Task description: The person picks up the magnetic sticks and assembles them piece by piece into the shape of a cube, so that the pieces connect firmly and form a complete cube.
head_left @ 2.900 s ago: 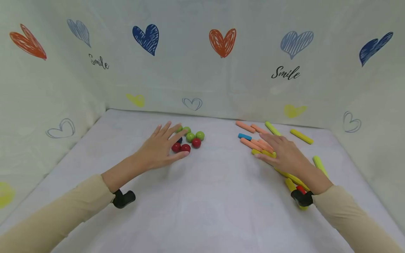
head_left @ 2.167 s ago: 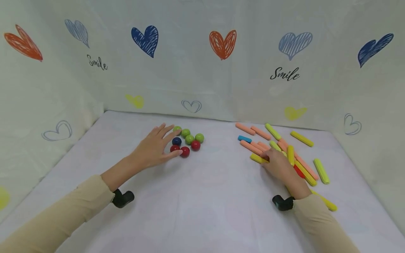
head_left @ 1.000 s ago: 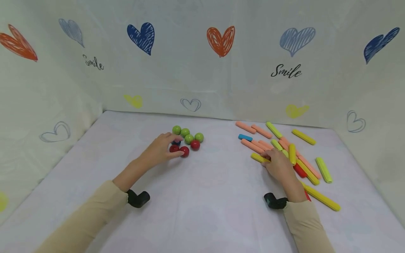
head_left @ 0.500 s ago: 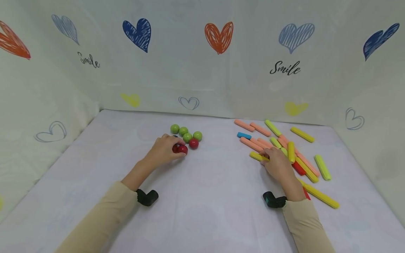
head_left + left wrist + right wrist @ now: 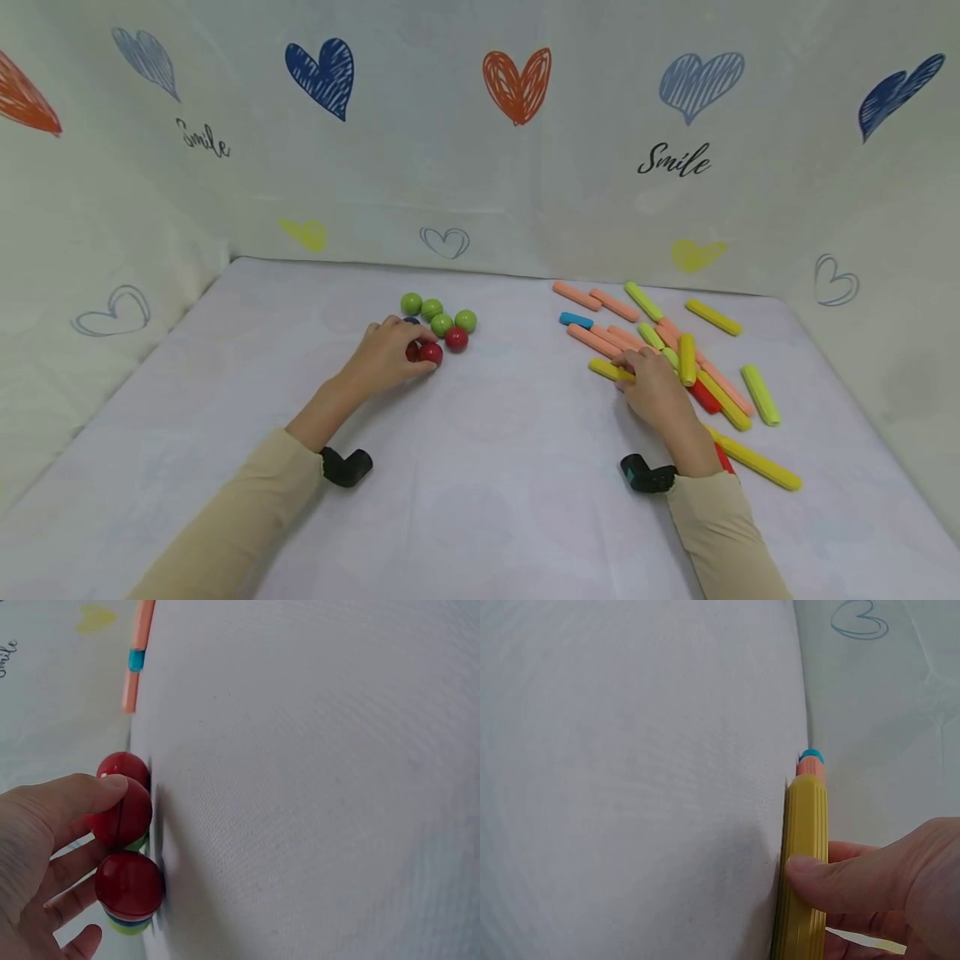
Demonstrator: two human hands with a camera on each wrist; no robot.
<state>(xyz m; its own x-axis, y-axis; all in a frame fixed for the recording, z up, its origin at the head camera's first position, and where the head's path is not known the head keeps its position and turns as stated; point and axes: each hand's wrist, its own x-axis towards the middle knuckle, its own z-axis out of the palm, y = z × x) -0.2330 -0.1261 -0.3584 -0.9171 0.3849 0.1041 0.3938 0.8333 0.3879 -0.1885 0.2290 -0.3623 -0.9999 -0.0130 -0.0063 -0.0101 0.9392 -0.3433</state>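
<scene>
My left hand [image 5: 386,357] pinches a shiny red ball [image 5: 431,354] between thumb and fingers at the near side of the ball cluster. In the left wrist view its thumb [image 5: 90,793] lies across that ball; a second red ball [image 5: 129,885] sits close by, in front of the other fingers. Partly hidden behind the hand is a dark blue ball [image 5: 411,320]. On the right, my right hand [image 5: 656,390] pinches a ribbed yellow stick [image 5: 806,825], thumb on its near face. That stick's left end shows past the fingertips in the head view, low at the tabletop.
Several green balls [image 5: 441,325] and another red ball [image 5: 456,338] lie just beyond the left hand. Orange sticks [image 5: 594,341], a short blue stick [image 5: 576,319], a red stick [image 5: 703,396] and other yellow and lime sticks surround the right hand. A white printed backdrop [image 5: 450,167] stands behind.
My left hand has moved right and closed its thumb and fingers on the red ball. The right hand came down earlier onto the yellow stick and keeps hold of it there.
</scene>
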